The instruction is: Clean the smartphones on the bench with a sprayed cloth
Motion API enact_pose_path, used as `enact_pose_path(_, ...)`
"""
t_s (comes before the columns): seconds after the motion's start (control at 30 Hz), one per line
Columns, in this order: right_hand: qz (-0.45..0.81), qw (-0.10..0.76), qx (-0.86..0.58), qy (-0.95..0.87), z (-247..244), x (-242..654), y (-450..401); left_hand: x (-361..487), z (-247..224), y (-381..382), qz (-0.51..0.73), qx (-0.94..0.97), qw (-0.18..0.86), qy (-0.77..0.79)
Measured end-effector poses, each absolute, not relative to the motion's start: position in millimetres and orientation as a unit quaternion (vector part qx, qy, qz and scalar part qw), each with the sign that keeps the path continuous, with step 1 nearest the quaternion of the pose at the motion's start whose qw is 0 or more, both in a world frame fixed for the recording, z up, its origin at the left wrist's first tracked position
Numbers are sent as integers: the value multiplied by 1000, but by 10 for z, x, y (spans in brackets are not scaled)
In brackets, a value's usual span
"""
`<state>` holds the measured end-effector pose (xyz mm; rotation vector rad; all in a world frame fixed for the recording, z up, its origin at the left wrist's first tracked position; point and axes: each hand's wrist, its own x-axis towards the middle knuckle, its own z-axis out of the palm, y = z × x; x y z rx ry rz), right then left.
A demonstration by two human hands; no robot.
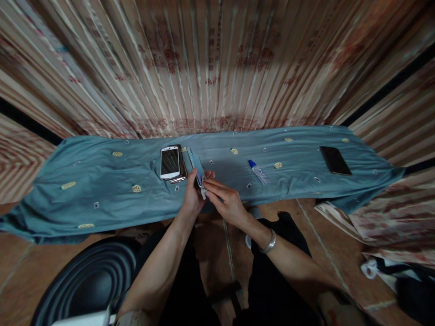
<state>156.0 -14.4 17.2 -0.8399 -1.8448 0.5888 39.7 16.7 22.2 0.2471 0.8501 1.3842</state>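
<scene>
- Forearms (159, 267) nearest, coming in from 7 and 4 o'clock; silver bracelet (271, 243) on the right one
- Right hand (227, 201) at 4 o'clock of the slim device (196, 163), fingertips gathered at its near end beside a small pale piece (203, 194); cannot tell which they pinch
- Left hand (193, 197) at 7 o'clock, clamped round the device's lower part, thumb along its side
- Device's long axis runs 11 to 5 o'clock, far end clear of both hands, 5 o'clock end closest to right fingers
- White phone (170, 163) at 10 o'clock, just beside, atop other items
- Blue-capped tube (258, 173) at 3, dark slab (335, 160) beyond
- Curtain (217, 68) at 12, farthest
</scene>
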Motion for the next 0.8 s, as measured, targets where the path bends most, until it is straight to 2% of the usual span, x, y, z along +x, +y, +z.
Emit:
enact_pose_path(0.33,219,459,-360,-782,101,1587,-91,311,347,143,629,130,680,354)
enact_pose_path(0.8,236,479,-406,-741,47,1645,107,398,328,74,614,183,695,328)
